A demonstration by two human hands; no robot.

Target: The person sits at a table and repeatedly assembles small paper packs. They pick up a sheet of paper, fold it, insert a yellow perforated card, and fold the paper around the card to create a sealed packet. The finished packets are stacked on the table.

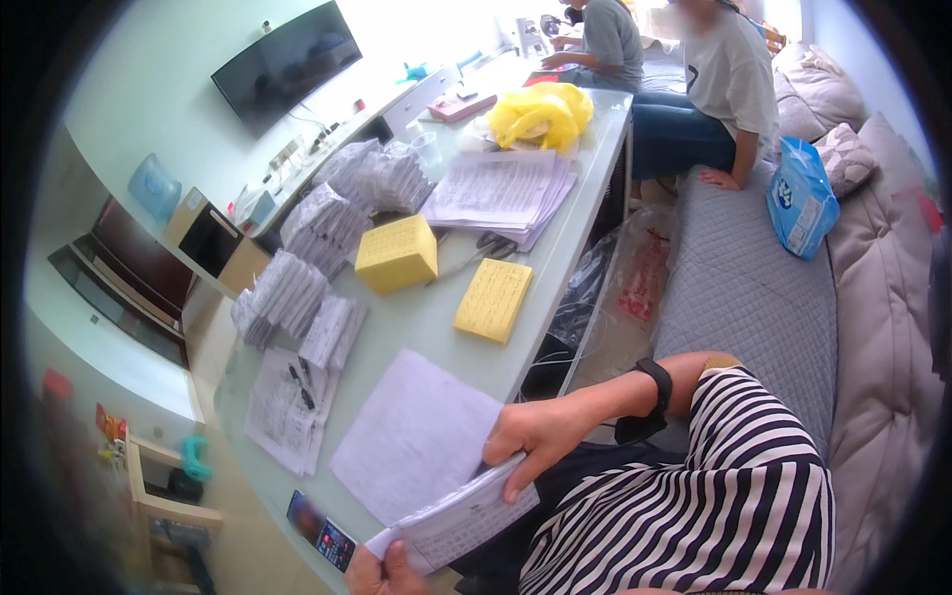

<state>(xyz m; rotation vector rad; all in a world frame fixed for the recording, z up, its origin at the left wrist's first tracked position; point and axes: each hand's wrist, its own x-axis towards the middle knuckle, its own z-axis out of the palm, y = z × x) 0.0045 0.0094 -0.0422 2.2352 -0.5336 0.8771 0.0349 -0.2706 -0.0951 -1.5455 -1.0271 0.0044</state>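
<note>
A folded stack of printed paper [476,517] is held at the table's near edge, over my lap. My right hand [539,446], with a black band at the wrist, pinches its upper right end, thumb on the printed side. At the lower left end, my left hand [387,571] grips the stack, partly cut off by the picture's bottom. Just beyond the stack a blank-looking white sheet [416,435] lies flat on the glass-topped table [401,327]. Close to my left hand lies a phone [335,543] with its screen lit, at the table's edge.
Folded paper bundles [290,290] line the far side. Two yellow paper blocks [398,253] [494,300], scissors [494,244], loose printed sheets [491,190], pens [303,383] and a yellow plastic bag [541,115] are on the table. Two people sit along the sofa [744,275].
</note>
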